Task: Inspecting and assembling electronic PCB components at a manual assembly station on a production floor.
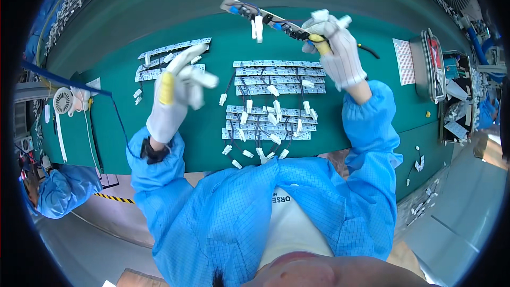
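Long narrow circuit strip [255, 11] held up off the counter [212, 21], pinched at one end in the right hand [340, 48], grip clamped on it near a yellow fingertip cover; the far end sticks out unsupported to the left of that grip, with white plugs [257, 27] and short wires hanging under it. Risk, as a judgement: held by one end only, the strip could sag, twist or slip, and the dangling plugs could snag on the rows of strips [276, 77] lying below the grip. Left hand [178, 87] is raised, gloved, fingers curled around small white connectors [204, 81]; grip closed on them but loosely, so one could drop among the loose plugs [239, 154] near the counter edge. A second stack of strips [170, 56] lies just beyond the left grip. A small white fan [62, 101] and a blue cable [64, 79] sit well off to its left; a metal tray [433, 64] lies well right of the right grip.
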`<action>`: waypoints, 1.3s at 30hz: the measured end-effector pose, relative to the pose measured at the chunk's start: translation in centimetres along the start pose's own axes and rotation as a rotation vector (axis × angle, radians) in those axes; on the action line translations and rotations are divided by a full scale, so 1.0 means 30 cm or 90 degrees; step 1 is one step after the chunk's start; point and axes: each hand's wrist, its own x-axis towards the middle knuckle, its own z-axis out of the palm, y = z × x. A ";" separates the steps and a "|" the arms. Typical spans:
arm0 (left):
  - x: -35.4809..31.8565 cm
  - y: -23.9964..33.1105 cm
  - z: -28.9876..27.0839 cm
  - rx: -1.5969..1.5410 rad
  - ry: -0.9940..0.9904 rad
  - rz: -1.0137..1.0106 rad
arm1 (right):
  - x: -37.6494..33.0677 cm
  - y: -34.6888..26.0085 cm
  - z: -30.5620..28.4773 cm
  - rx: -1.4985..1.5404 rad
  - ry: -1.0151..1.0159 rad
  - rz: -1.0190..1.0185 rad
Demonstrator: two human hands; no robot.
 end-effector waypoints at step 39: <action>0.061 -0.042 -0.007 0.281 0.066 0.318 | 0.002 -0.127 -0.136 0.567 -0.024 0.407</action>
